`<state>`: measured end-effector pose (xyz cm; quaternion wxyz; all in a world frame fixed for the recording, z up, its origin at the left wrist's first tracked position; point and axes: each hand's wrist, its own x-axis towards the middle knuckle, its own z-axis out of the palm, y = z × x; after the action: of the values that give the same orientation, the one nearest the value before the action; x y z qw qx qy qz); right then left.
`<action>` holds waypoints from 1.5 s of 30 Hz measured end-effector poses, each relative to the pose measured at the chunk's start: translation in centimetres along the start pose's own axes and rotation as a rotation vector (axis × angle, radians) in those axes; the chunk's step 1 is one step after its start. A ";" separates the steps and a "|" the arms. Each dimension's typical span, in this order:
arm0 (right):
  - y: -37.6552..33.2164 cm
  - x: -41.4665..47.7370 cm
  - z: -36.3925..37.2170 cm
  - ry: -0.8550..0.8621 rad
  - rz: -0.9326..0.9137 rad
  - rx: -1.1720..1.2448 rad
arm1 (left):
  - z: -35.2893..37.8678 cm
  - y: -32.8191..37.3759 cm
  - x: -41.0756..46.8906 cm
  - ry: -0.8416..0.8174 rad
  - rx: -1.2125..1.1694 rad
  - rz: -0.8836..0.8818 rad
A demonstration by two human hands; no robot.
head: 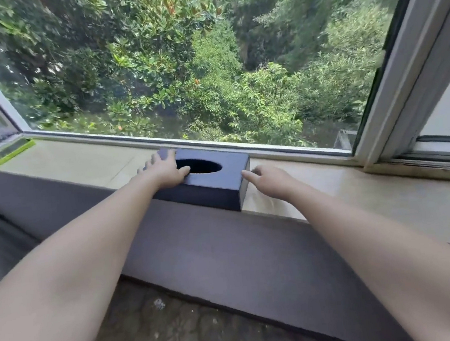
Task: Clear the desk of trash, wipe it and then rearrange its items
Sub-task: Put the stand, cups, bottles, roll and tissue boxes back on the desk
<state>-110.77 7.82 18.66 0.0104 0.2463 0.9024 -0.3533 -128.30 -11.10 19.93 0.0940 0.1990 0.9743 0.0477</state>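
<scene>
A dark blue tissue box (214,187) with an oval hole in its top sits on the beige window sill (356,197), close to the sill's front edge. My left hand (164,171) lies flat on the box's left end, fingers spread and straight, thumb at the rim of the hole. My right hand (268,181) is at the box's right end, its thumb touching the top right corner and its fingers loose over the sill. No tissue shows in the hole.
A green-edged flat case (10,152) lies at the sill's far left by some cloth. The window glass (209,63) and its white frame (411,72) rise right behind the box. A grey ledge (225,252) runs below the sill.
</scene>
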 end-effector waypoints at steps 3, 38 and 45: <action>-0.2 0.7 1.3 0.033 0.045 0.066 | 0.8 -1.0 2.2 0.006 -0.103 -0.081; 32.3 -46.1 -18.7 1.653 0.700 1.064 | 13.3 57.9 -31.1 -0.709 -0.962 0.801; 38.0 -62.9 -17.8 1.935 0.773 1.043 | 19.1 68.3 -48.2 -0.978 -0.838 0.981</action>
<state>-35.52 15.68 20.11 -0.6782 0.6459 0.1437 -0.3196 -55.04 33.42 18.05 0.5447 0.5504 0.5257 0.3521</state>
